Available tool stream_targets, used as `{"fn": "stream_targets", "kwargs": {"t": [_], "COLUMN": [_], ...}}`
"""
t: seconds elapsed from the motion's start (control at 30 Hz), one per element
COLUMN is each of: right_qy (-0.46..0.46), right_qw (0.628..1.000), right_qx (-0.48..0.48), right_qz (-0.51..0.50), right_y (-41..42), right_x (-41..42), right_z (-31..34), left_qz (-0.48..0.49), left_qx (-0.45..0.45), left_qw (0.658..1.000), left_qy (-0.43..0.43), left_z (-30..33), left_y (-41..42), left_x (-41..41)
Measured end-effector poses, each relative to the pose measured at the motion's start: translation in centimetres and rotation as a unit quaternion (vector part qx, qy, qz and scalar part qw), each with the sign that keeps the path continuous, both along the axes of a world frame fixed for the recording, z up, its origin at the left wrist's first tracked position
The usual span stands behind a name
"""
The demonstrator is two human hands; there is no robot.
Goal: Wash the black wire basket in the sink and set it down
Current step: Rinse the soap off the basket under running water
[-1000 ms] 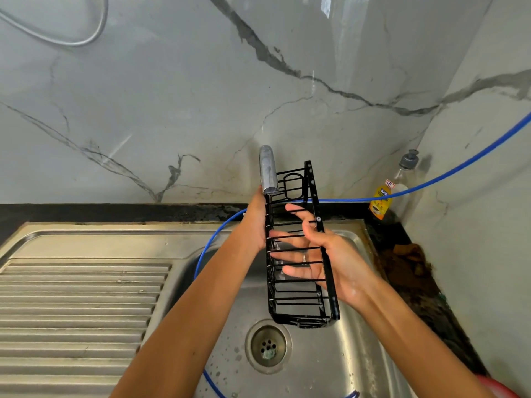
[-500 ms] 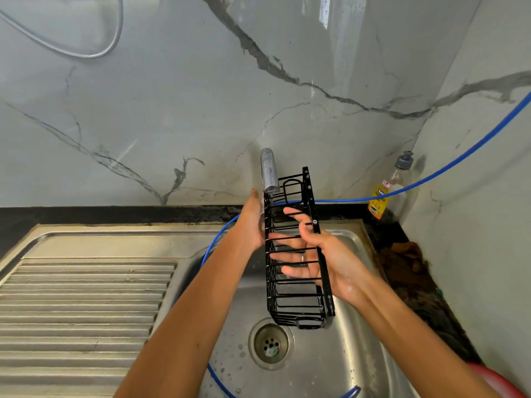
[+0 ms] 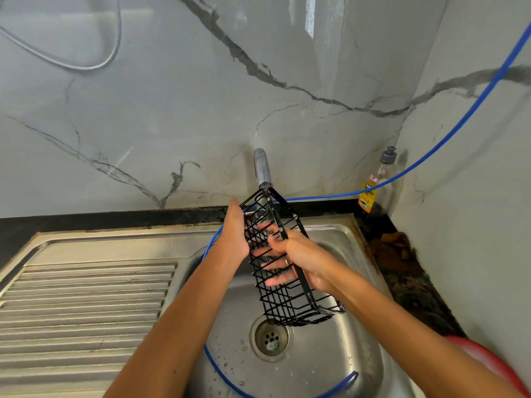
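Now, basket: the long black wire basket (image 3: 287,271) hangs on end over the steel sink bowl (image 3: 356,349); top end at 12 o'clock, just under the short grey metal tap (image 3: 263,169), I think so water can run down through it
Left hand: the left hand (image 3: 237,229) lies flat and open on the basket's 9 o'clock side; it props, it does not grab
Right hand: the right hand (image 3: 298,258) is curled round the black side bar at 3 o'clock; fingers poke through the wires, maybe to rub them
Drain: the round metal drain (image 3: 270,337) sits at 6 o'clock below the basket
Water: cannot tell if it runs
Left to do: set it down
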State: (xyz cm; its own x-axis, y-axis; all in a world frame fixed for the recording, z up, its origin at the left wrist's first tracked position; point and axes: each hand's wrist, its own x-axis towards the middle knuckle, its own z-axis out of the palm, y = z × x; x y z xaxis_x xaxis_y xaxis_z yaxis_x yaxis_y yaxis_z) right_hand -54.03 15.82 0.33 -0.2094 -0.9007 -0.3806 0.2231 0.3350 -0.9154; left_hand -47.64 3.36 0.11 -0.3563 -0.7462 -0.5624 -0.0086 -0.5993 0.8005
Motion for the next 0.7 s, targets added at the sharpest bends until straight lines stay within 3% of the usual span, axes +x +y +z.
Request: {"fn": "stream_targets", "kwargs": {"t": [0.1,0.3,0.4,0.53,0.6,0.7], "right_qy": [0.024,0.116,0.185,0.337,0.323,0.276], "right_qw": [0.999,0.992,0.980,0.923,0.918,0.944], "right_qx": [0.013,0.027,0.006,-0.023,-0.016,-0.002], "right_qz": [0.016,0.039,0.079,0.186,0.228,0.180], "right_y": [-0.1,0.0,0.3,1.1,1.9,3.3], "right_x": [1.1,3.1,3.9,3.7,3.2,1.2], "right_z": [-0.3,-1.5,-1.6,-0.7,-0.6,-1.0], "left_qz": [-0.011,-0.096,-0.090,-0.102,-0.100,-0.080], "left_qx": [-0.016,-0.130,-0.162,-0.169,-0.187,-0.166], "left_qw": [0.998,0.979,0.970,0.966,0.960,0.966], "left_qy": [-0.066,-0.128,-0.156,-0.170,-0.184,-0.182], "left_z": [-1.0,-0.3,-0.8,-0.8,-1.0,-1.7], "left_y": [0.3,3.0,3.2,3.8,4.2,4.0], "left_x": [0.7,3.0,4.3,5.3,6.0,7.4]}}
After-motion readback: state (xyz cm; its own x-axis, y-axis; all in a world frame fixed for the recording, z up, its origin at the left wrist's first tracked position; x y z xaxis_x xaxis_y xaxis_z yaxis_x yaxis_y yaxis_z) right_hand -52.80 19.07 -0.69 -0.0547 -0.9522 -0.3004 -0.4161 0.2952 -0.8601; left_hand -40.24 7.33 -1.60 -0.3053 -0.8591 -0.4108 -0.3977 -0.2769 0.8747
